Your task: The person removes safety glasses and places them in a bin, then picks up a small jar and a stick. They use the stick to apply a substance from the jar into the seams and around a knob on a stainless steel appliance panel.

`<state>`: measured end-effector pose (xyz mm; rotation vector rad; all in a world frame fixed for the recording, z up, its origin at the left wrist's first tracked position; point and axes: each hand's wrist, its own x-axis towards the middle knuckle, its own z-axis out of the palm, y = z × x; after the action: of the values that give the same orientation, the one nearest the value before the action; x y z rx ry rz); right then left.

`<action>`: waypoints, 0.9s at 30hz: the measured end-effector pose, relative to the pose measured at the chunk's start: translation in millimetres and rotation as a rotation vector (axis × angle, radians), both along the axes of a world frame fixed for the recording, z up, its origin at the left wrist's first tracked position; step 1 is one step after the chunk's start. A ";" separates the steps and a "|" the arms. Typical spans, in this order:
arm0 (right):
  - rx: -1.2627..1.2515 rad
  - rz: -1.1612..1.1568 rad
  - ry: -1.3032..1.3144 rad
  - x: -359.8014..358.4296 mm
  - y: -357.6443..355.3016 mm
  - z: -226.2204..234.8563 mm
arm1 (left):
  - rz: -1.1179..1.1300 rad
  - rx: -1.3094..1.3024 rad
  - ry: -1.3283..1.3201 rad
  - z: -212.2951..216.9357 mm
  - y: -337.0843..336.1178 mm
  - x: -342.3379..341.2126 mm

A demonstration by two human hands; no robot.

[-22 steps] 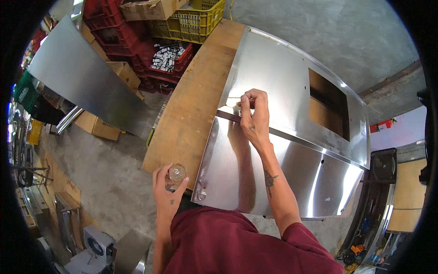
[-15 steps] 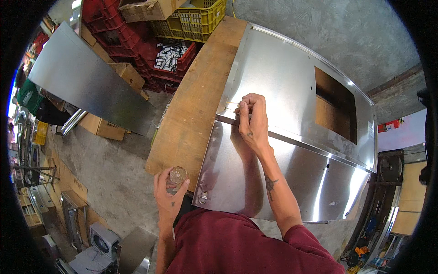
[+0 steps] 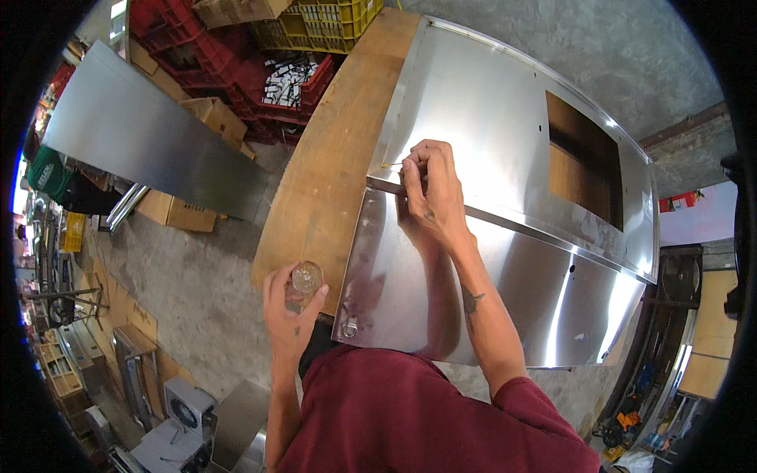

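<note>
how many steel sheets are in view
2. One large steel sheet with a rectangular cutout lies on the wooden table under the right hand; another sheet leans at upper left. More may be hidden.

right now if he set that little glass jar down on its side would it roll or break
The small glass jar in the left hand looks round, so probably rolls. Clear glass: likely fragile over the concrete floor. Smooth walls may feel slippery.

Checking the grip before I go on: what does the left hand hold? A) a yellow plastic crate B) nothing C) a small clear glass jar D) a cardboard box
C: the left hand is wrapped around a small clear glass jar beside the wooden bench edge.
</note>
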<state>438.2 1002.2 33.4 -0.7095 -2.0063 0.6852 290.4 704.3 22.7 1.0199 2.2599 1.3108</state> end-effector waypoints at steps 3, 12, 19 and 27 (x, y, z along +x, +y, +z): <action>0.031 0.000 -0.003 0.1 1.5 -2.3 | -0.011 0.004 0.022 -3.2 -1.0 -1.4; 0.047 0.013 -0.009 0.1 3.5 -5.9 | -0.004 0.015 0.018 -5.2 -2.3 -1.6; -0.002 0.008 -0.009 0.8 0.7 -3.4 | -0.014 0.011 0.007 -4.6 -3.2 -0.3; -0.009 -0.001 -0.036 0.7 0.9 -4.1 | -0.014 0.010 0.003 -4.6 -2.1 1.3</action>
<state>438.9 1003.1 29.3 -0.7322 -2.0366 0.6859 291.7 702.2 18.1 1.0397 2.2470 1.3169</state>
